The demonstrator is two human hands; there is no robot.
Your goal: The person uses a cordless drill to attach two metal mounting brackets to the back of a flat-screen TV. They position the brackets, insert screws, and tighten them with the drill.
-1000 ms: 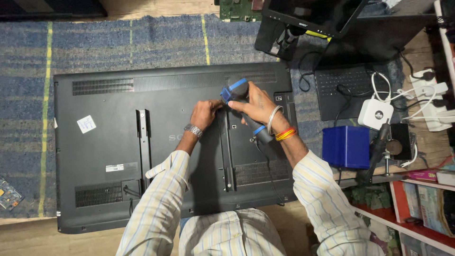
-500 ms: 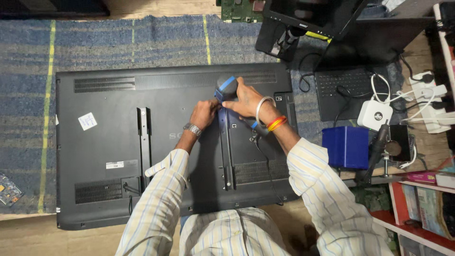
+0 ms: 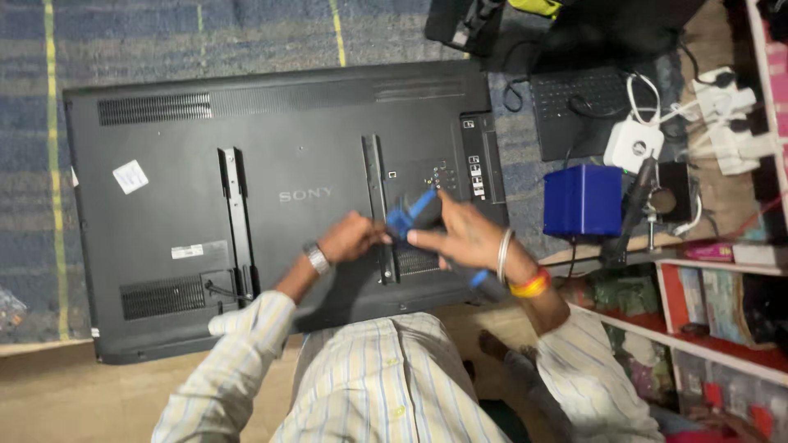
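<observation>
A large black flat television (image 3: pixel 271 139) lies face down on a blue striped rug. Two vertical metal mounting rails are fixed to its back, the left rail (image 3: pixel 235 215) and the right rail (image 3: pixel 377 205). My right hand (image 3: pixel 460 234) grips a blue and black electric screwdriver (image 3: pixel 413 215), tip pointed at the lower part of the right rail. My left hand (image 3: pixel 351 238) is closed next to the tool's tip, touching the rail; what it pinches is hidden.
A blue box (image 3: pixel 583 199) with a soldering iron stand (image 3: pixel 634 205) sits right of the television. A black keyboard (image 3: pixel 579 102), white adapter (image 3: pixel 634 143) and white power strips (image 3: pixel 726 123) lie beyond. Shelves (image 3: pixel 706 328) with items stand at right.
Both hands and the screwdriver have moved down the right rail, from its upper end to its lower end. The camera has moved closer to the television.
</observation>
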